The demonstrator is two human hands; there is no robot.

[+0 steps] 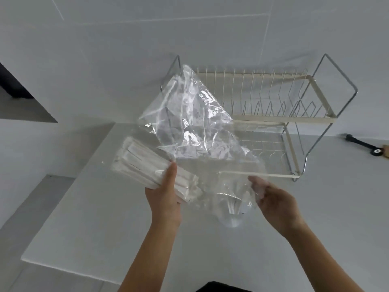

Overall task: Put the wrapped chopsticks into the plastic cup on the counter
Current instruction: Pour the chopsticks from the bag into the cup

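Chopsticks (pixel 145 163): a bundle in white paper wrappers, held in the air above the table (pixel 101 218), left of the middle of the view. Left hand (pixel 166 197) grips the bundle's near end, thumb across the top, fingers (pixel 171 175) clenched around the wrappers. The bundle's far end points up and to the left.

Clear plastic bag (pixel 189 123) hangs crumpled between both hands, rising in front of the dish rack (pixel 273 114). Its lower part drapes over the near end of the bundle and across to the right hand (pixel 273 199). Right hand is partly curled with its fingers behind the film; they look to be pinching the bag's edge, but the grip is blurred through the plastic.

Plastic cup (pixel 233 216) stands on the table below the bag, between the two hands; only its lower part shows clearly. A few thin white sticks show at its mouth through the film; cannot tell how many.

Dish rack is a two-tier wire one, cream frame, standing at the back of the table against the wall. Black tool (pixel 362 145) lies on the table well off to the right, near the frame edge.
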